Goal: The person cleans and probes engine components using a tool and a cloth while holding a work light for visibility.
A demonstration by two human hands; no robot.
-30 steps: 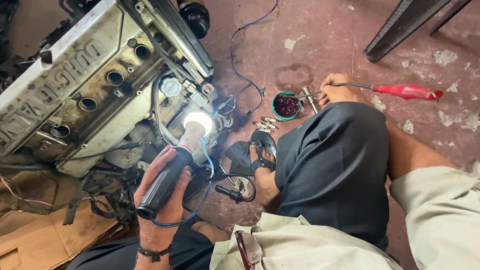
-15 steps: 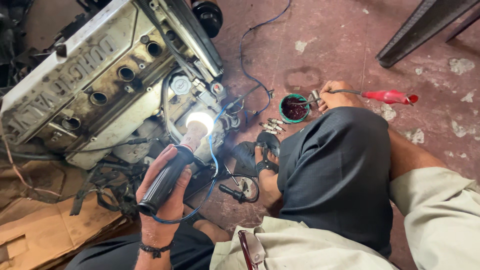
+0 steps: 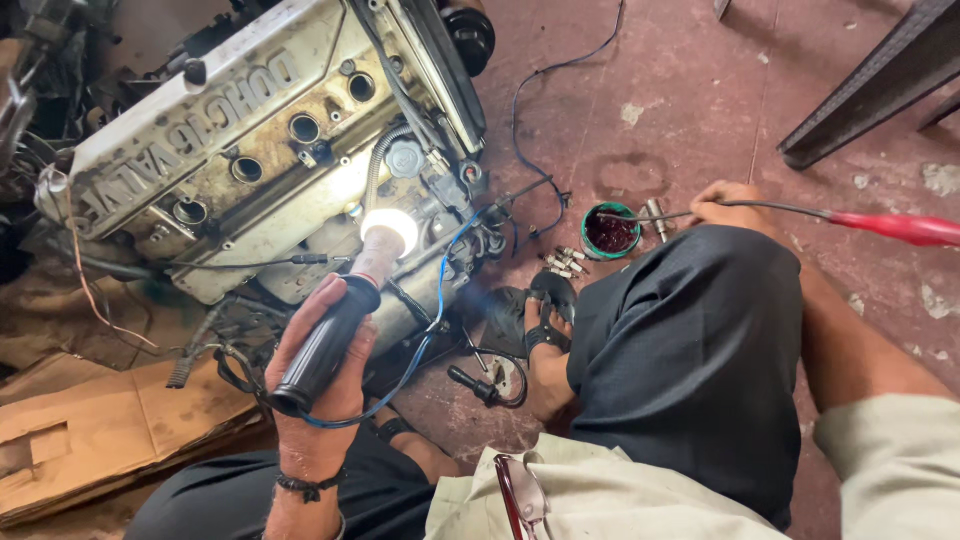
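Your left hand is wrapped closed around the black grip of the lit work lamp, whose bulb end sits just beside the side of the engine, below the valve cover. Compared with a second ago, the lamp holds the same aim while the engine fills more of the view, so your head has moved closer rather than the light. Your right hand, beyond your raised knee, is closed on the shaft of the red-handled screwdriver. Its tip previously lay short of the small green cup of dark liquid; it now reaches the cup's rim. Whether the tip enters the liquid cannot be told. Loose spark plugs lie on the floor just beside the cup, apparently untouched.
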